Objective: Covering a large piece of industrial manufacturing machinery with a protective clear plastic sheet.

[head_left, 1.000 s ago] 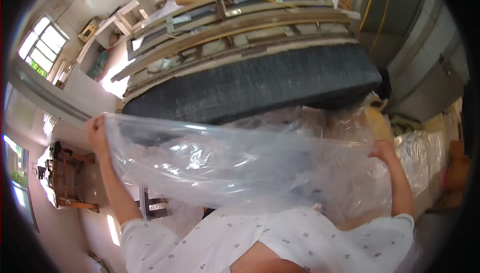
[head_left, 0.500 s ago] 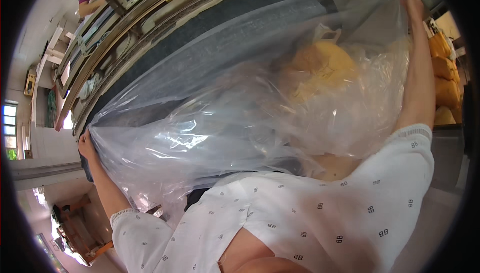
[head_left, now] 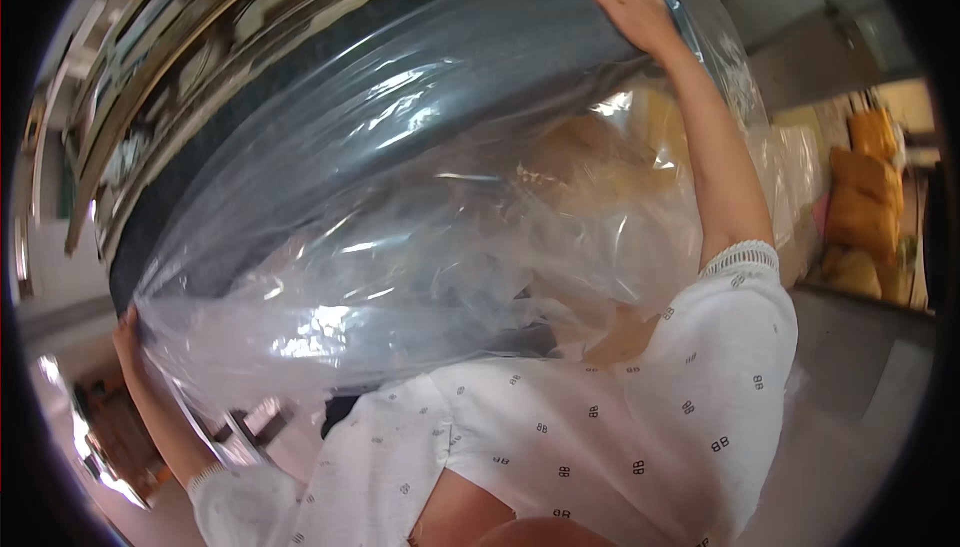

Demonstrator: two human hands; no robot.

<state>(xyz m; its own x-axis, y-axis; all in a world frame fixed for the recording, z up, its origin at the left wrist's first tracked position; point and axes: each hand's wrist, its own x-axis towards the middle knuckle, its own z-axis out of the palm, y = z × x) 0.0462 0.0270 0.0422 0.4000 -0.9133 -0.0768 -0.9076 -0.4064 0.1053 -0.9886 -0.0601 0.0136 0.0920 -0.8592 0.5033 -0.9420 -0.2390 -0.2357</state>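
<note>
While the camera looks down over the person's chest, a large sheet of clear plastic film (head_left: 420, 237) fills most of the frame, stretched from the lower left to the upper right between two raised arms. The right hand (head_left: 632, 5), at the top right of centre, lies with fingers extended and close together, palm pressed against the plastic where it wraps the end of a long dark grey fabric-covered cushion (head_left: 400, 67). The left hand (head_left: 128, 335), at the left edge below the middle, grips the lower corner of the plastic; its fingers are mostly hidden behind the film, so how tightly they close cannot be told. The cushion runs diagonally from the left edge up to the top right, and the film covers its near side, crinkled and catching bright glare. Behind the cushion, in the upper left, long wooden slats or frames (head_left: 180, 57) run along the same diagonal, blurred. Through the film at centre right, yellowish foam pieces (head_left: 590, 147) show dimly. More yellow-orange cushions (head_left: 865, 197) are stacked at the right edge. The person's white short-sleeved top with small dark printed marks (head_left: 620, 417) fills the lower middle of the frame.
</note>
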